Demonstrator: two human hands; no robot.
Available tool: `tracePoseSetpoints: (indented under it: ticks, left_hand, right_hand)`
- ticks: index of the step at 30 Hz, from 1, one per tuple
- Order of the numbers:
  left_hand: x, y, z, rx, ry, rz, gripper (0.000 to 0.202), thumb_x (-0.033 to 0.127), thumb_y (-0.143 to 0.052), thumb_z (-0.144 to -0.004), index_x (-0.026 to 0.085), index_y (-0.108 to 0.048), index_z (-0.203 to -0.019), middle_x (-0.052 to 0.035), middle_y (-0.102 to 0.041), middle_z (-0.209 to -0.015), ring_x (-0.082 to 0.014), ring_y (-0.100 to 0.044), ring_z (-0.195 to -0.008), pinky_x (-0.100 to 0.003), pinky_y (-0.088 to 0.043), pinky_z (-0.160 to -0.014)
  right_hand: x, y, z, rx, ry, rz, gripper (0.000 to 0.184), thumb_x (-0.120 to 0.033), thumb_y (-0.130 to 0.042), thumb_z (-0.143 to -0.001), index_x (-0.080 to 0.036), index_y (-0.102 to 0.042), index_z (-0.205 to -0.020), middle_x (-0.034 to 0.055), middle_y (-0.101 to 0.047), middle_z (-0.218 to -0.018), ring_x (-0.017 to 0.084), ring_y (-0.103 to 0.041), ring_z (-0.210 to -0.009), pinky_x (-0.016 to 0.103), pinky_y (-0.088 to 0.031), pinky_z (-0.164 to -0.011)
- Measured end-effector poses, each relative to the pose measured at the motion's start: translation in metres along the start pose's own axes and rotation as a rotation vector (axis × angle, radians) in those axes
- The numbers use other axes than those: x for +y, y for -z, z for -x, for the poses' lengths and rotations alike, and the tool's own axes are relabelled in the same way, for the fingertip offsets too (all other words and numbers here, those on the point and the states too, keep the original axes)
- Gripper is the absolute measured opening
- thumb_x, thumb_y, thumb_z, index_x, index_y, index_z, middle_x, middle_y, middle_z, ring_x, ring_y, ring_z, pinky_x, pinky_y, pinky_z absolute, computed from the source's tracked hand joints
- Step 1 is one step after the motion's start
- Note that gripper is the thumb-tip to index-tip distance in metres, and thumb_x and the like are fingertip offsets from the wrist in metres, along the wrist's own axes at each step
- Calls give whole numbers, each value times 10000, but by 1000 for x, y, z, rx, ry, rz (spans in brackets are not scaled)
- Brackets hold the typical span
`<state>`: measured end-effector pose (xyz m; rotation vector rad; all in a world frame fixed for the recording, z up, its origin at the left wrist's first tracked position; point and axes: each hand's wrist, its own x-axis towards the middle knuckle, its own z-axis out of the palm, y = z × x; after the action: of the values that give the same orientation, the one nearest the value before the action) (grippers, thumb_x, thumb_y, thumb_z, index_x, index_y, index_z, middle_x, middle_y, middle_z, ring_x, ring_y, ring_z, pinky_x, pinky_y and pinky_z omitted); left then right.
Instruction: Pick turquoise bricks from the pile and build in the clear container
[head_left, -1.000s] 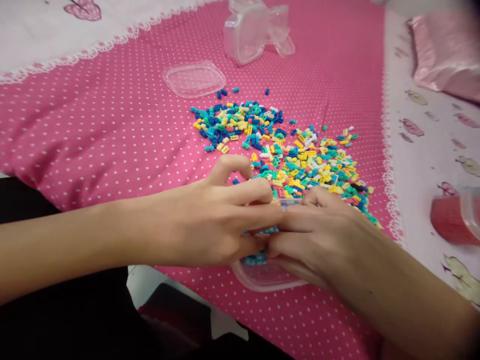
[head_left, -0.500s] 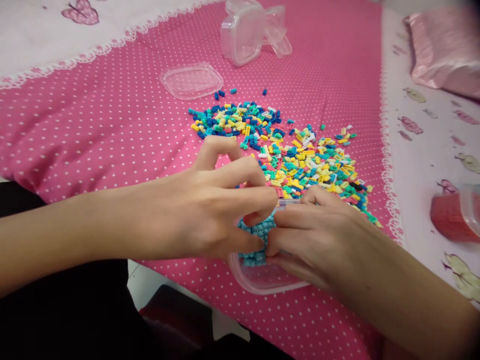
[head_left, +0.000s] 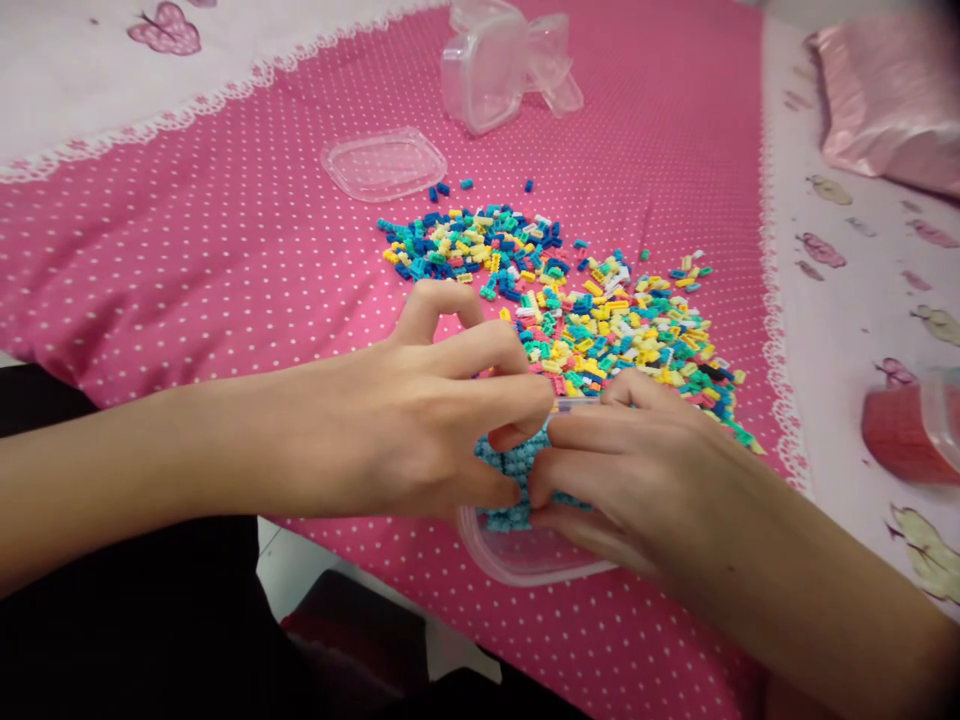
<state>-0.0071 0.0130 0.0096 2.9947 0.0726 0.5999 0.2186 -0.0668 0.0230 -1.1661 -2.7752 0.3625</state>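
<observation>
A clear plastic container (head_left: pixel 517 572) stands near the cloth's front edge, with light blue toy bricks (head_left: pixel 510 515) in tight rows inside it. My left hand (head_left: pixel 427 410) reaches over its left side, fingers bent and apart, thumb and fingertips down at the bricks. From the right comes my right hand (head_left: pixel 637 470), its fingers closed together against the same bricks. Whatever its fingertips pinch is hidden. Just beyond the hands spreads a pile of loose small bricks (head_left: pixel 600 320) in yellow, green, blue, white and pink.
Behind the pile lie a clear lid (head_left: pixel 386 163) and an empty clear container (head_left: pixel 480 75) on its side. A red-filled tub (head_left: pixel 904 430) stands at the right, and a pink shiny packet (head_left: pixel 892 110) at the back right. Pink dotted cloth (head_left: pixel 225 280) covers the table.
Both hands stay over the container with only slight finger shifts. The right fingers have moved a little left, and more light blue bricks show beneath them.
</observation>
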Motion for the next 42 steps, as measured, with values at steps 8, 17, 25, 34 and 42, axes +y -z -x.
tracePoseSetpoints:
  ticks: [8, 17, 25, 34, 42]
  left_hand:
    - [5, 5, 0, -89, -3, 39, 203, 278, -583, -998, 282, -706, -836, 19, -579, -989, -180, -466, -1051, -429, -242, -1072]
    - [5, 7, -1, -78, -16, 48, 338, 231, -483, -1034, 293, -710, -792, 5, -647, -985, -178, -503, -1024, -399, -284, -1109]
    - [4, 9, -2, -53, -12, 34, 342, 226, -492, -1031, 277, -699, -762, 11, -621, -943, -164, -492, -995, -380, -319, -1073]
    - [5, 8, -3, -57, 1, 81, 260, 235, -506, -1029, 295, -699, -866, 34, -655, -971, -155, -536, -966, -374, -326, -1049]
    - [7, 5, -6, -53, 21, 104, 336, 191, -420, -1054, 246, -652, -817, 38, -678, -889, -148, -553, -898, -354, -250, -1057]
  right_hand:
    - [4, -2, 0, -22, 22, -15, 200, -120, -628, -920, -273, -631, -791, -58, -690, -808, 171, -537, -717, 360, -255, -733]
    - [-3, 2, -4, -14, -6, 33, 193, -110, -703, -864, -243, -651, -734, -38, -696, -776, 193, -544, -677, 365, -249, -685]
    - [1, -1, 0, -34, -9, -13, 191, -118, -753, -838, -265, -640, -792, -57, -706, -841, 191, -568, -740, 364, -256, -714]
    - [1, 0, 1, -50, -27, -30, 161, -120, -707, -880, -270, -655, -851, -58, -723, -894, 181, -584, -781, 368, -273, -757]
    - [-1, 14, 4, -35, -102, -27, 223, -188, -583, -977, -240, -641, -768, -38, -678, -762, 159, -567, -697, 366, -288, -701]
